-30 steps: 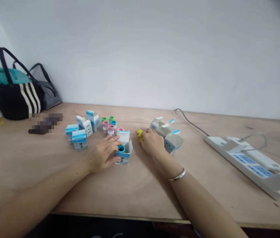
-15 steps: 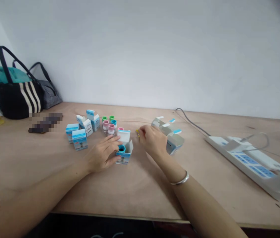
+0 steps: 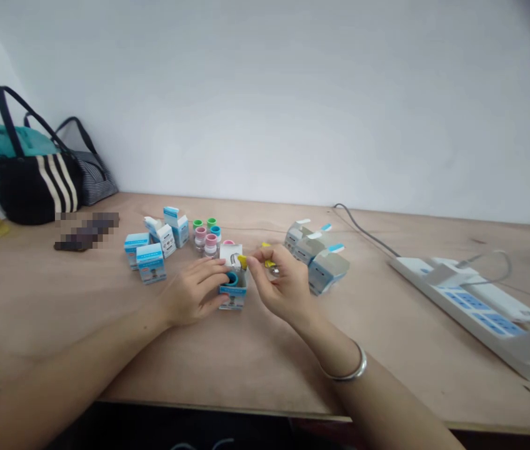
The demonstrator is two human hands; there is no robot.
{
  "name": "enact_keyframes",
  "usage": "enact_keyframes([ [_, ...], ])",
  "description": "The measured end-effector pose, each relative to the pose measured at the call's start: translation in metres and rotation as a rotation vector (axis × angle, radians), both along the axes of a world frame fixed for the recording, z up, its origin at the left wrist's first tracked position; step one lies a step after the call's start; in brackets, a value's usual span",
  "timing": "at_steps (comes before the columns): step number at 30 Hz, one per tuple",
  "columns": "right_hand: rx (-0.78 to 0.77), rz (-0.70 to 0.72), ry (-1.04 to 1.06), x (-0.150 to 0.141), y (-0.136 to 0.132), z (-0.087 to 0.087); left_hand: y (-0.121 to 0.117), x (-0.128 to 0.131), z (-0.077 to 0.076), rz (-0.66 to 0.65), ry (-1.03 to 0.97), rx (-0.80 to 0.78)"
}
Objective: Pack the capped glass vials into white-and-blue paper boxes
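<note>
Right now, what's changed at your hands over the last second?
The right hand has lifted off the table and moved left toward the open white-and-blue carton, now pinching a small yellow piece in its fingers; earlier that hand sat low over it. The left hand stayed on the carton beside the blue-rimmed jar. The other cartons and capped jars stayed put.
</note>
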State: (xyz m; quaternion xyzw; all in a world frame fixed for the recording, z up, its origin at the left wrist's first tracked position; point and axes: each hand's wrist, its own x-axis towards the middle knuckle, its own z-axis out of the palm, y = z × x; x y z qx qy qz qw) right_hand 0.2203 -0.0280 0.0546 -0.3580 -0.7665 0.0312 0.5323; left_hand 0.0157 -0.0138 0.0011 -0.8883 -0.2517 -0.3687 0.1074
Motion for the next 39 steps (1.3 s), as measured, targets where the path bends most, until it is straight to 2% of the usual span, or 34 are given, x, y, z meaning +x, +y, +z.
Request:
enact_keyframes([
  [5,0.057,-0.019,-0.102,-0.003,0.0,-0.003,0.0,0.001,-0.001,0.004,-0.002,-0.011],
  [12,-0.035,-0.077,-0.175,0.001,0.014,-0.013,0.0,0.001,-0.001,-0.005,-0.023,-0.002],
  [17,-0.212,-0.017,0.05,0.009,0.027,-0.017,-0.001,0.001,-0.001,-0.014,-0.036,-0.011],
  [21,-0.416,0.051,0.198,0.012,0.033,-0.019,-0.002,0.0,0.001,-0.025,-0.085,-0.033],
  [24,-0.597,0.17,0.21,0.013,0.033,-0.019,-0.002,-0.002,0.003,-0.034,-0.19,-0.02],
  [27,-0.7,0.271,0.16,0.013,0.031,-0.02,-0.002,-0.003,0.003,-0.031,-0.243,0.002],
  [30,-0.708,0.325,0.135,0.012,0.03,-0.021,-0.004,-0.002,0.002,-0.016,-0.235,0.041],
  [35,-0.597,0.319,0.068,0.012,0.031,-0.023,-0.006,0.002,-0.002,0.125,-0.33,0.052],
  [39,-0.454,0.279,0.051,0.012,0.032,-0.025,-0.004,0.001,-0.002,0.086,-0.276,0.041],
])
